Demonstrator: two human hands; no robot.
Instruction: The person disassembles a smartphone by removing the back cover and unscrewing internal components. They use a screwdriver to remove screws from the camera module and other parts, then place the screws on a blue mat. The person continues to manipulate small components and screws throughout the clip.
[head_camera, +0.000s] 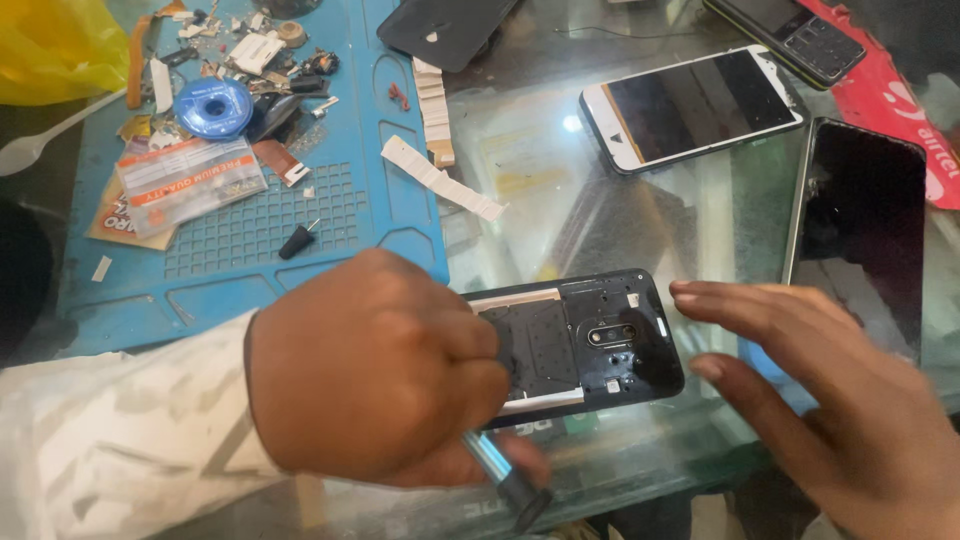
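Black phone frame (590, 345) lay opened, unfinished; my left hand (375, 370) fisted a grey tool (505, 475), my right hand (830, 390), at three o'clock, hovered spread and empty.

Under your hands lies a phone back cover (590, 345) of glossy black plastic, its inner side lined with matt dark sheet and pale strips along two edges. Your left hand (375, 370) grips a tool (505, 480) with a smooth, shiny metal-looking shaft and a dull dark tip. The table (560, 220) is smooth, reflective glass. The blue mat (330, 215) looks like matt rubber with a moulded grid. Your sleeve (120, 440) is pale, creased cloth. Nearby phone screens (700, 105) shine like glass.
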